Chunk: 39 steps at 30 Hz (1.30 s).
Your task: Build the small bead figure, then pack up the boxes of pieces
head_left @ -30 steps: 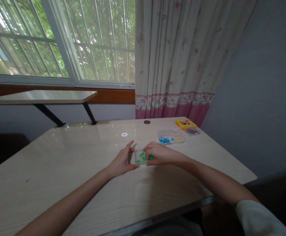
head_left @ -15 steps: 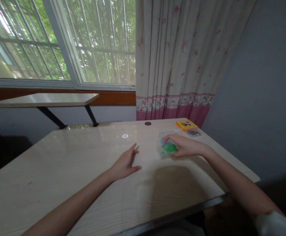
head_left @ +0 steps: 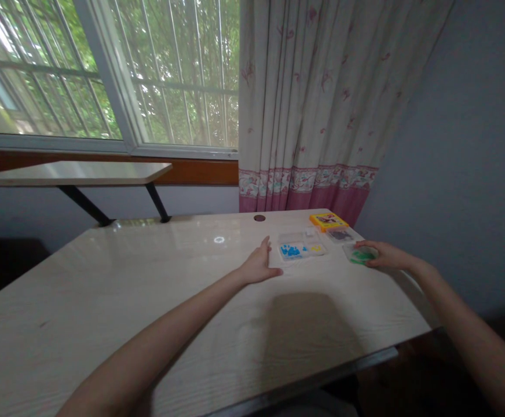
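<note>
My right hand grips a small clear plastic box with green pieces in it, near the desk's right edge. To its left, a clear compartment box lies with its lid up, holding blue pieces on one side and yellow pieces on the other. Just left of that box, my left hand hovers over or rests on the desk, fingers apart and holding nothing; I cannot tell whether it touches the surface.
Behind the boxes sit a yellow box with a printed picture and a clear case with dark contents. The pale desk has a round cable hole and a raised shelf at the back left. A curtain hangs behind.
My right hand has carried the box of green pieces rightward to the desk's right side, uncovering the box of blue and yellow pieces. My left hand has moved right, towards that box.
</note>
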Each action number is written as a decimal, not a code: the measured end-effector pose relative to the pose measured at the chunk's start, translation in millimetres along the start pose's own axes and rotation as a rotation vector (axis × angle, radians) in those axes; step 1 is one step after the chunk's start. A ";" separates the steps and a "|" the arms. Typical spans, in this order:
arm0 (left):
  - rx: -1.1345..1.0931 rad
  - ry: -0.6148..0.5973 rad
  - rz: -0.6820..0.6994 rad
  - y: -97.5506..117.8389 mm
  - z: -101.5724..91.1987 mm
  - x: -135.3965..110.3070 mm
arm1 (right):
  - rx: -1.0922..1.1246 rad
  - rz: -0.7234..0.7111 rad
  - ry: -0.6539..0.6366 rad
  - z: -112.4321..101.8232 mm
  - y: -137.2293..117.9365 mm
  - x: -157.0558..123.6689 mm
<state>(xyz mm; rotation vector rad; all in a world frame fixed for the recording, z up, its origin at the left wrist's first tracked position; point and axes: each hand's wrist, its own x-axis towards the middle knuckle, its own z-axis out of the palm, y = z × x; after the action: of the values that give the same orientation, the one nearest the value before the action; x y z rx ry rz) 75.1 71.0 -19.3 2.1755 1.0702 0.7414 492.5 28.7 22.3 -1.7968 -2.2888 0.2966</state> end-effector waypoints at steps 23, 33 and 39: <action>0.146 0.074 -0.157 12.1 17.0 21.2 | -0.056 -0.032 0.003 -1.1 -7.1 23.4; 0.042 0.093 -0.018 -16.6 -22.5 -59.9 | 0.030 -0.462 0.149 -1.0 -150.9 64.3; -0.106 0.110 -0.043 -27.9 -26.2 -68.3 | 0.188 -0.590 0.037 29.6 -218.2 93.6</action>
<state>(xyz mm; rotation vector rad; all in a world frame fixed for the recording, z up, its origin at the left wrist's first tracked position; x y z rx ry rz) 7.6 35.4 -36.6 2.0362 1.1027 0.8870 259.6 68.0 61.2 -0.9697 -2.5315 0.3498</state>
